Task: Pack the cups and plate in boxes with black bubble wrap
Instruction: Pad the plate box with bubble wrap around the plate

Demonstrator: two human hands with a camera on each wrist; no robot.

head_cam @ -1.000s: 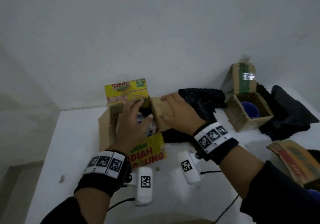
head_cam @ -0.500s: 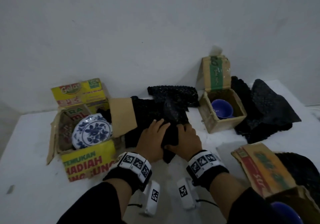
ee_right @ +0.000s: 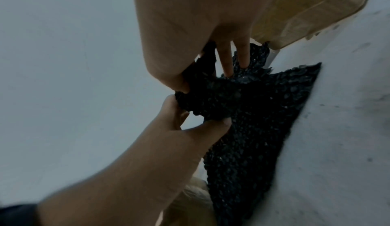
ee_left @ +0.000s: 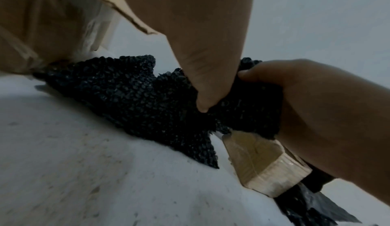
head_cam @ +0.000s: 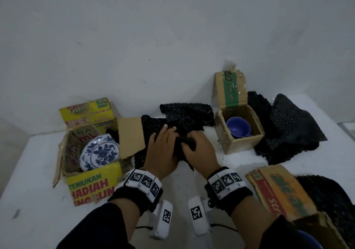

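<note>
Black bubble wrap point(head_cam: 188, 114) is being gathered at frame centre, pinched by left hand point(head_cam: 161, 152) and right hand point(head_cam: 201, 152), seemingly to cushion the plate point(head_cam: 99, 152) leaning in the yellow box point(head_cam: 92, 185), left.

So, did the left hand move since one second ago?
Yes: the left hand went right, out of the yellow box onto the black bubble wrap.

The yellow box point(head_cam: 92, 183) reads "TEMUKAN HADIAH" — the small box flap point(head_cam: 230, 89), "gula batu".
</note>
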